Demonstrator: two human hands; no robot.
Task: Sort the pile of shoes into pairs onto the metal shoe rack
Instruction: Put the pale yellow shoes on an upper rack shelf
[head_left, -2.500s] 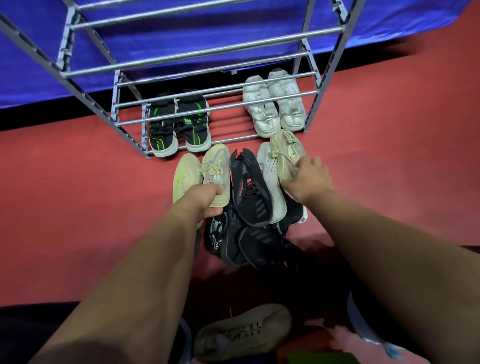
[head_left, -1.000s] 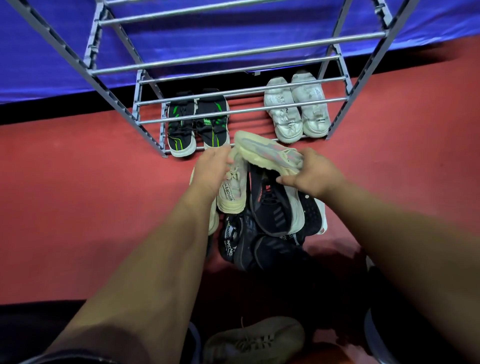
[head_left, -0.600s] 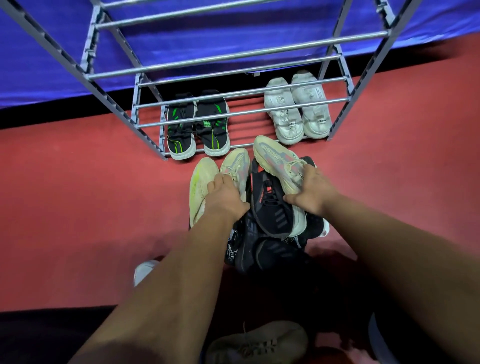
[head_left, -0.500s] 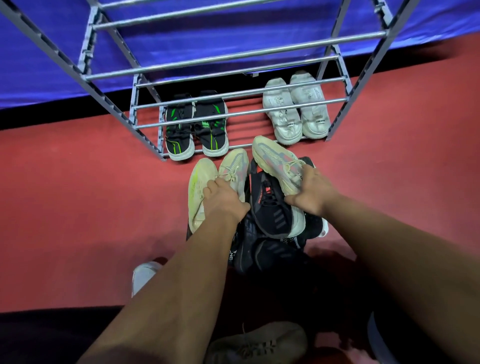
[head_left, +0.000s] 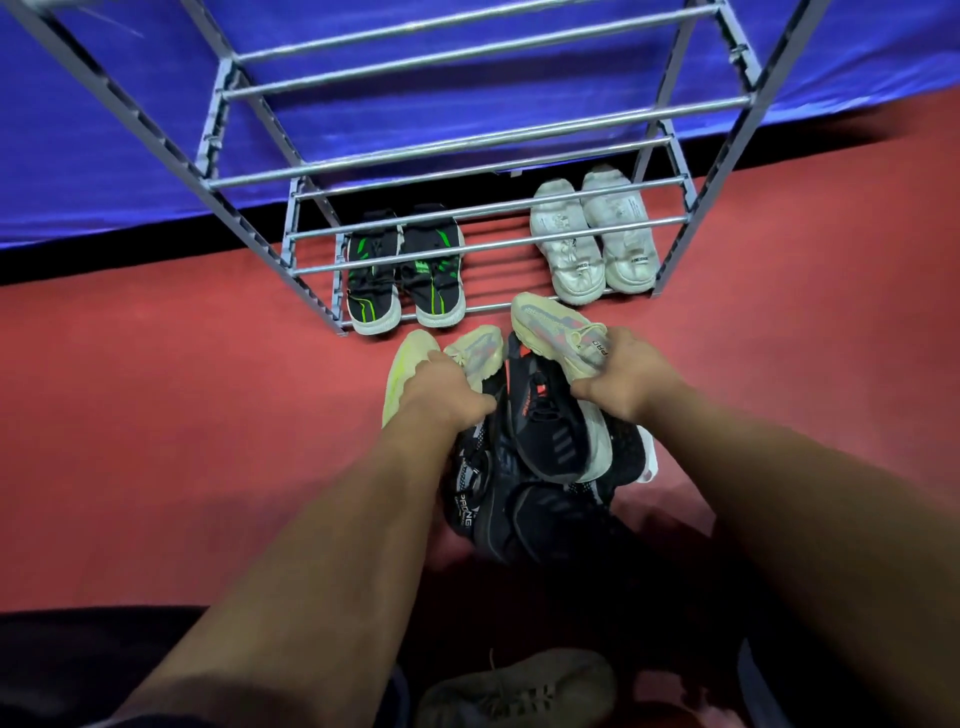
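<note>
The metal shoe rack (head_left: 483, 145) stands at 12 o'clock on the red floor (head_left: 156, 415), a black-and-green pair (head_left: 405, 280) at 11 o'clock and a white pair (head_left: 592, 244) at 1 o'clock on its lowest rails. Just in front lies the pile of black sneakers (head_left: 540, 452). The right hand (head_left: 628, 384) grips a striped cream sneaker (head_left: 545, 327) by the heel, raised over the pile. The left hand (head_left: 447, 389) curls over the heel of a second cream sneaker (head_left: 480, 348), beside a lime sneaker (head_left: 408, 358).
</note>
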